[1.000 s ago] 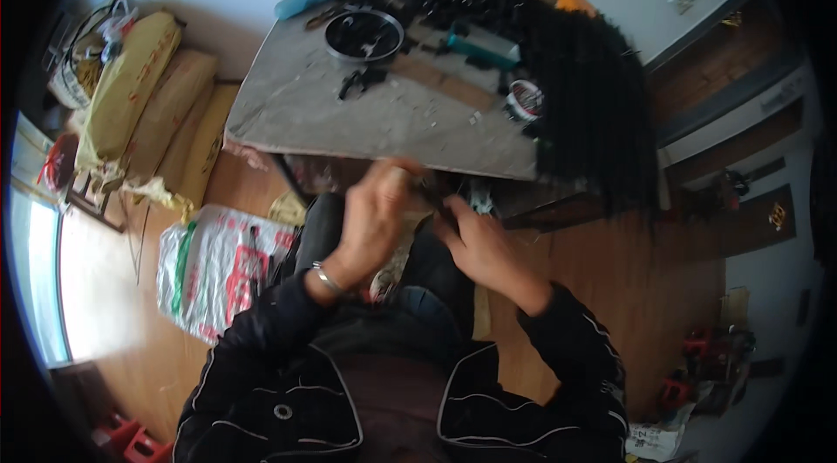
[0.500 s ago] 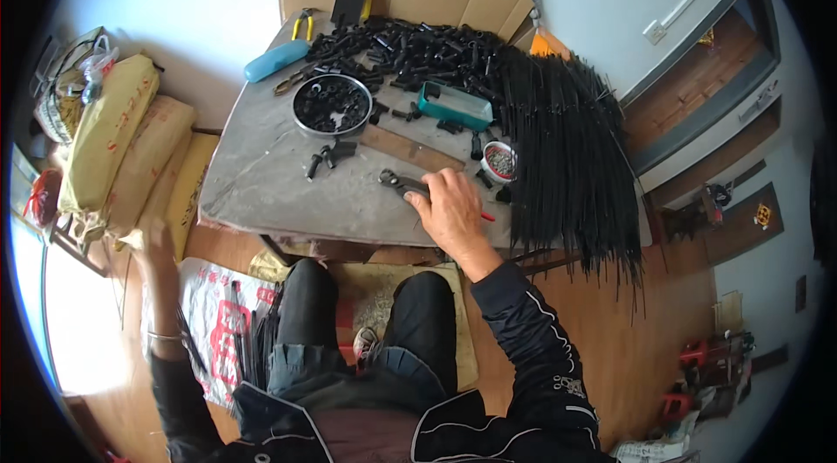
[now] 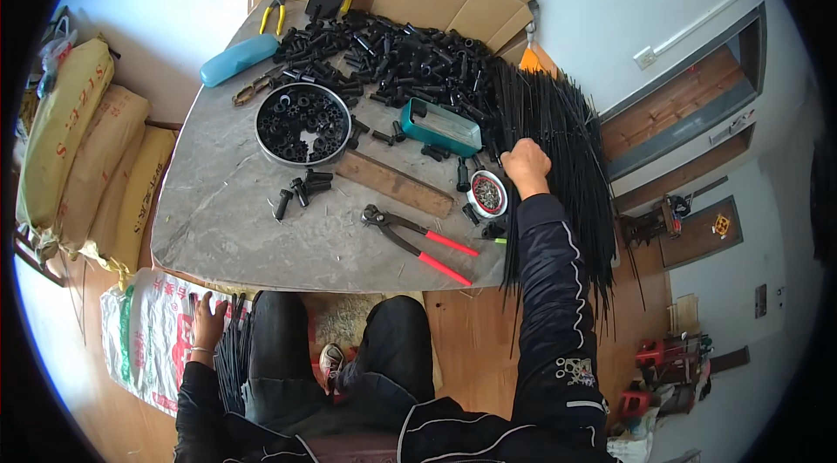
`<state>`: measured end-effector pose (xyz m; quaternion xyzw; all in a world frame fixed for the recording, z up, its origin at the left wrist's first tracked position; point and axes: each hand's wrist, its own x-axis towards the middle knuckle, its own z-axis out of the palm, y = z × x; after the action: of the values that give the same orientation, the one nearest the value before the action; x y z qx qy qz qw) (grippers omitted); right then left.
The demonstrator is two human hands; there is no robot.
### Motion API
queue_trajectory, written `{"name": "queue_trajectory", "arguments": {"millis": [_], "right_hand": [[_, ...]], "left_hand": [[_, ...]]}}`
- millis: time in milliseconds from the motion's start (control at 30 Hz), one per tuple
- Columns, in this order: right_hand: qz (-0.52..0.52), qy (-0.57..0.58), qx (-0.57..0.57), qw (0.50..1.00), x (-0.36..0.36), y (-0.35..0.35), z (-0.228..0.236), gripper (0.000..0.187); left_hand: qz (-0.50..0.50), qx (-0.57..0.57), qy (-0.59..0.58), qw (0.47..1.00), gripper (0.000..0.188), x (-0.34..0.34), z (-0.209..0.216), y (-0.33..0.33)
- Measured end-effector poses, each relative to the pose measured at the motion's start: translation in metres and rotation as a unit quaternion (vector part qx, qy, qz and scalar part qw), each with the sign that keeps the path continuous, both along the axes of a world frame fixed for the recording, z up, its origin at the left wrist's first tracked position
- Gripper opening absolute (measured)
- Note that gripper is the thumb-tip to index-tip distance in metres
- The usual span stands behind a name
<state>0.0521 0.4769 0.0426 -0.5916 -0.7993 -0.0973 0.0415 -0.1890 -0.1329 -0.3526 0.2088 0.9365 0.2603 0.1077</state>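
Observation:
My right hand (image 3: 527, 168) is closed at the left edge of a thick bundle of thin black rods (image 3: 562, 175) hanging over the table's right side; whatever its fingers pinch is hidden. Low by my left thigh, my left hand (image 3: 209, 322) has its fingers raised and apart, next to a second bunch of black rods (image 3: 233, 358) on a white printed sack (image 3: 148, 332). Red-handled pincers (image 3: 405, 234) lie on the table with their handles spread. Near my right hand stands a small round bowl (image 3: 475, 201) of small metal bits.
On the grey table (image 3: 261, 245) are a heap of black bolt-like parts (image 3: 410, 57), a round tin (image 3: 261, 145) of black rings, a teal box (image 3: 445, 145), a wooden strip (image 3: 397, 184), a blue case (image 3: 237, 60) and yellow-handled pliers (image 3: 275, 17). Filled sacks (image 3: 65, 132) stand left.
My right hand has let go of the pincers, leaving them on the table, and moved right to the rod bundle. My left hand has come down from beside the sacks to my left thigh.

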Motion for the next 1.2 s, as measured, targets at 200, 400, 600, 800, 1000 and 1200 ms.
{"name": "queue_trajectory", "arguments": {"millis": [200,400,600,800,1000,1200], "right_hand": [[-0.012,0.076,-0.054,0.996,0.032,0.021,0.033,0.036],[0.035,0.499,-0.189,0.845,0.047,0.006,0.073,0.016],[0.074,0.452,-0.213,0.863,0.056,-0.019,0.074,0.019],[0.061,0.267,0.026,0.961,0.049,-0.002,0.004,0.029],[0.019,0.207,-0.06,0.976,0.036,-0.02,0.017,0.031],[-0.015,0.158,-0.065,0.985,0.024,-0.012,0.02,0.031]], "left_hand": [[-0.081,0.053,-0.121,0.988,0.04,0.013,0.082,0.047],[-0.172,0.144,-0.069,0.972,0.026,0.043,0.154,0.071],[-0.221,0.175,-0.121,0.952,0.026,0.076,0.236,0.103],[-0.313,0.178,-0.153,0.92,0.028,0.109,0.268,0.115],[-0.302,0.16,-0.165,0.925,0.028,0.108,0.254,0.086],[-0.281,0.183,-0.17,0.927,0.027,0.103,0.245,0.086]]}}
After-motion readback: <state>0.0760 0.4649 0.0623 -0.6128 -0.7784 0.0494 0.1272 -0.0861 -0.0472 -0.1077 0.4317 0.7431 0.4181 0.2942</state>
